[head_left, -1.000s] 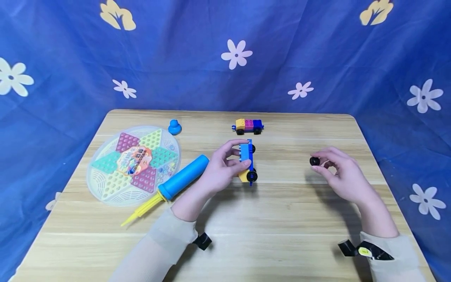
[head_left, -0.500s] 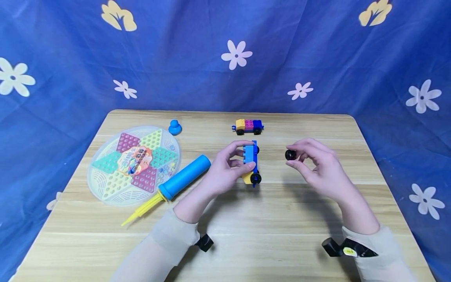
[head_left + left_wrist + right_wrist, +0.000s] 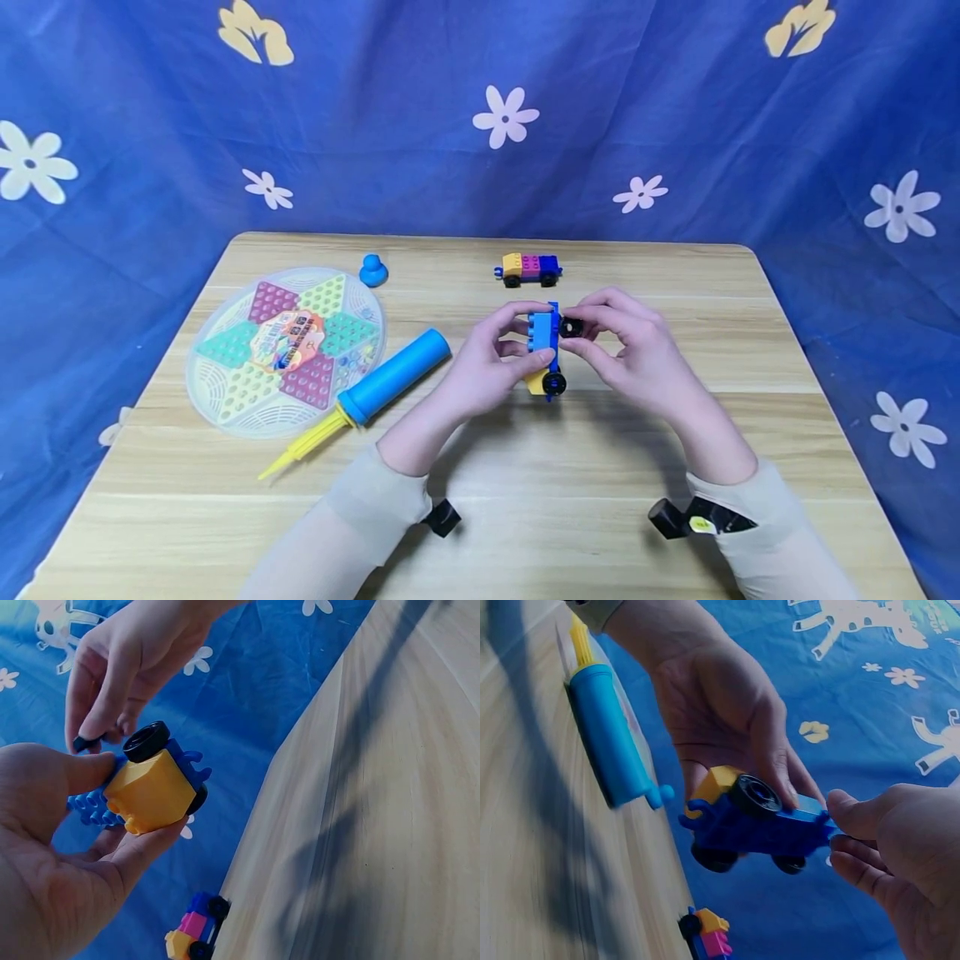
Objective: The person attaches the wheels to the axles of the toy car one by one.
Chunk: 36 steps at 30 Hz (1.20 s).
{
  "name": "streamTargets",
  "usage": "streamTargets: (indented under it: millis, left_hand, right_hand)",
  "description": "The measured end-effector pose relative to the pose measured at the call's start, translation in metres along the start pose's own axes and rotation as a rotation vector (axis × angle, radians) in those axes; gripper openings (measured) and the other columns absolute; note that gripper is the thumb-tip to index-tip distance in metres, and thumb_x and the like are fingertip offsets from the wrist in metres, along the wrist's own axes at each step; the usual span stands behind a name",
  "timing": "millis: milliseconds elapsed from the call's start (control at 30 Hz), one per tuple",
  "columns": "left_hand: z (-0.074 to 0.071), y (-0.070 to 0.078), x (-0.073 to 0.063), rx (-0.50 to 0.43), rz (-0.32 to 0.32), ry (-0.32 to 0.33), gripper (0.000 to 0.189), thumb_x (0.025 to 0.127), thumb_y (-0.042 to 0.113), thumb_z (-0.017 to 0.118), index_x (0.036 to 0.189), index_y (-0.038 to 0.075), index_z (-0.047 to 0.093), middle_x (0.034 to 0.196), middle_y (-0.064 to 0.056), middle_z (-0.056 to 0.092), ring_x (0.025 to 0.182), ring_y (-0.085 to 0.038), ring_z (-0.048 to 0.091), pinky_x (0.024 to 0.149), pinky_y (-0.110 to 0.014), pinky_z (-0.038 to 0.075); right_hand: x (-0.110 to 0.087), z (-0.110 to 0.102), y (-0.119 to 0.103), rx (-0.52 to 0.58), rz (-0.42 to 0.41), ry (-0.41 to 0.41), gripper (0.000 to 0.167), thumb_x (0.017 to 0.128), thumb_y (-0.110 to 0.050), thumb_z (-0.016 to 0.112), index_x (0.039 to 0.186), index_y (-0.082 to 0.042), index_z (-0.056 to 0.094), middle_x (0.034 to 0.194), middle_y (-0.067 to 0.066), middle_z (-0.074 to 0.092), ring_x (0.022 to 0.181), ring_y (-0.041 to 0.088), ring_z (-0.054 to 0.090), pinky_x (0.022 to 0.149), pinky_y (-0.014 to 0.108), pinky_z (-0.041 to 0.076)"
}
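Observation:
My left hand point(image 3: 487, 367) grips a toy car point(image 3: 542, 333) built of blocks, thumb on one side and fingers on the other. The car is turned on its side, with a dark blue base, a light blue brick and a yellow brick point(image 3: 154, 796). Between thumb and fingertips my right hand point(image 3: 637, 350) pinches a small black wheel point(image 3: 572, 327), held against or very close to the base at its far end. A mounted black wheel point(image 3: 756, 795) shows at the yellow end. In the right wrist view, the right fingers hide the pinched wheel.
Behind the hands stands a second block car point(image 3: 529, 268) in yellow, pink and blue. To the left lie a blue and yellow hand pump point(image 3: 397, 377), a round Chinese checkers board point(image 3: 225, 404) and a small blue duck-shaped toy point(image 3: 372, 272). A blue flowered cloth point(image 3: 420, 183) hangs behind the wooden table point(image 3: 585, 517).
My right hand has come leftward with the black wheel, from well apart to right beside the car. The left hand has shifted slightly to the right, still gripping the car.

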<state>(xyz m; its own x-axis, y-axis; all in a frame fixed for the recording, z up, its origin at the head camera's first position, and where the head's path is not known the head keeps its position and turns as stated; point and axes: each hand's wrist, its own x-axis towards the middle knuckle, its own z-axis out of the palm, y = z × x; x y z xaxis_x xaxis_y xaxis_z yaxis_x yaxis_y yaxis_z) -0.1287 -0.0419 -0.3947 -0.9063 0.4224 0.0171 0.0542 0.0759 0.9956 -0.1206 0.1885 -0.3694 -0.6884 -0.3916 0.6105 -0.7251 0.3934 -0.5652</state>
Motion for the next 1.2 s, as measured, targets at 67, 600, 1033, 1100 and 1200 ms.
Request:
streamTargets:
  millis: [67,600,1033,1100,1200]
  left_hand:
    - [0.001,0.001,0.001,0.002,0.014,-0.007,0.052,0.098,0.010,0.078,0.144,0.028,0.062,0.129,-0.012,0.063,0.094,-0.029,0.073,0.081,-0.038,0.062]
    - [0.002,0.005,0.003,0.133,-0.013,0.031,0.050,0.094,0.007,0.083,0.137,0.028,0.069,0.120,-0.011,0.063,0.087,-0.027,0.072,0.075,-0.038,0.063]
    - [0.001,0.010,0.001,0.165,-0.037,0.019,0.052,0.090,0.007,0.086,0.136,0.026,0.070,0.118,-0.010,0.063,0.084,-0.026,0.073,0.071,-0.038,0.062]
    - [0.001,0.009,0.001,0.170,-0.028,0.010,0.052,0.091,0.009,0.086,0.137,0.026,0.069,0.119,-0.010,0.063,0.084,-0.025,0.073,0.072,-0.039,0.062]
    - [0.001,0.007,0.003,0.217,0.020,-0.001,0.052,0.093,0.011,0.084,0.140,0.027,0.067,0.120,-0.008,0.064,0.088,-0.024,0.071,0.075,-0.038,0.062]
  right_hand:
    - [0.002,0.003,0.000,-0.004,-0.007,0.001,0.037,0.083,0.007,0.088,0.118,0.001,0.077,0.105,0.006,0.069,0.085,0.017,0.067,0.078,0.021,0.056]
    - [0.003,0.014,0.004,-0.062,0.024,0.058,0.031,0.074,0.001,0.096,0.102,0.002,0.083,0.091,0.003,0.072,0.075,0.014,0.066,0.061,0.016,0.047]
    - [0.001,0.020,0.004,0.024,0.094,0.071,0.027,0.072,0.004,0.096,0.097,0.001,0.084,0.089,0.001,0.073,0.077,0.017,0.073,0.067,0.020,0.058]
    - [0.001,0.021,0.005,0.034,0.105,0.078,0.027,0.073,0.005,0.095,0.097,0.001,0.083,0.089,0.002,0.073,0.078,0.018,0.073,0.070,0.021,0.060]
    - [0.000,0.021,0.006,0.020,0.094,0.083,0.027,0.076,0.005,0.094,0.100,0.002,0.082,0.091,0.003,0.072,0.078,0.017,0.072,0.071,0.021,0.060]
